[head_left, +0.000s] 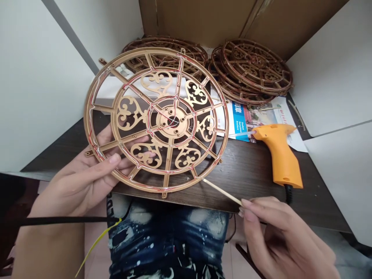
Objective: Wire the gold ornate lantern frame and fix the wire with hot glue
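Got a gold openwork wheel (167,118) up in the air here, tilted a bit, just past the near edge of a dark wood table (247,174) and over my ripped jeans (168,232). It's got scrolly heart-like cutouts, a round hub in the middle, and thin red and whitish lines running along the spokes and rims. My left hand (84,182) has it by the lower left rim, with the thumb (112,159) on the front and the other fingers spread behind, showing through the openings. My right hand (279,236) is down by the bottom right edge, fingertips (245,205) pinched narrow on a thin wooden stick (222,192), and the stick's tip is right at the rim. Just beyond that hand, an orange glue gun (279,153) lies on its side on the table, with a clear glue stick (241,133) at its nozzle, resting over a colorful brochure (242,120). Two stacks of brown wheels (255,69) sit behind everything, against a cardboard wall (197,19). A black cord (66,221) and a yellow wire (95,242) run across the bottom left.
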Tool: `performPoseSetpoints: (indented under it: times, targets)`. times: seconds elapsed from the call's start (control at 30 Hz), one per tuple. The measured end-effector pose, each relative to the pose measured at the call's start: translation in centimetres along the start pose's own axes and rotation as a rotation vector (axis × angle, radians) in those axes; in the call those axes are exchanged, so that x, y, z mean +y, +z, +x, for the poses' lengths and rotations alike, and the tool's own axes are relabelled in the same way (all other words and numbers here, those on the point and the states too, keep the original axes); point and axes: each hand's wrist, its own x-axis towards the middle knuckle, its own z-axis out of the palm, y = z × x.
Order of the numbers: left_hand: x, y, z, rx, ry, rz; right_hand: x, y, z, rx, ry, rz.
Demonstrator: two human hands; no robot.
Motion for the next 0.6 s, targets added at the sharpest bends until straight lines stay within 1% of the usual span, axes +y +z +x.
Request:
performPoseSetpoints:
  times: [0.07,0.17,0.33,0.4,0.5,0.6]
  targets:
    - [0.0,-0.1,0.1,0.006,-0.002,-0.008,-0.1,0.1,0.1,-0.013,-0.022,0.016]
    - [-0.1,-0.4,0.2,-0.020,0.013,-0.038,-0.4,0.3,0.3,-0.014,-0.024,0.020]
    - [-0.2,-0.3,0.3,-0.061,0.029,-0.058,-0.8,0.4,0.9,-0.100,-0.016,0.046]
    - [-0.2,-0.3,0.3,-0.076,0.027,-0.061,-0.8,0.5,1.1,-0.135,0.010,0.097]
    - [-0.4,-0.9,0.4,-0.086,0.045,-0.028,-0.8,0.7,1.1,-0.185,0.091,0.167]
    - [-0.6,-1.6,0.7,-0.082,0.059,-0.027,-0.8,0.8,1.0,-0.182,0.092,0.165]
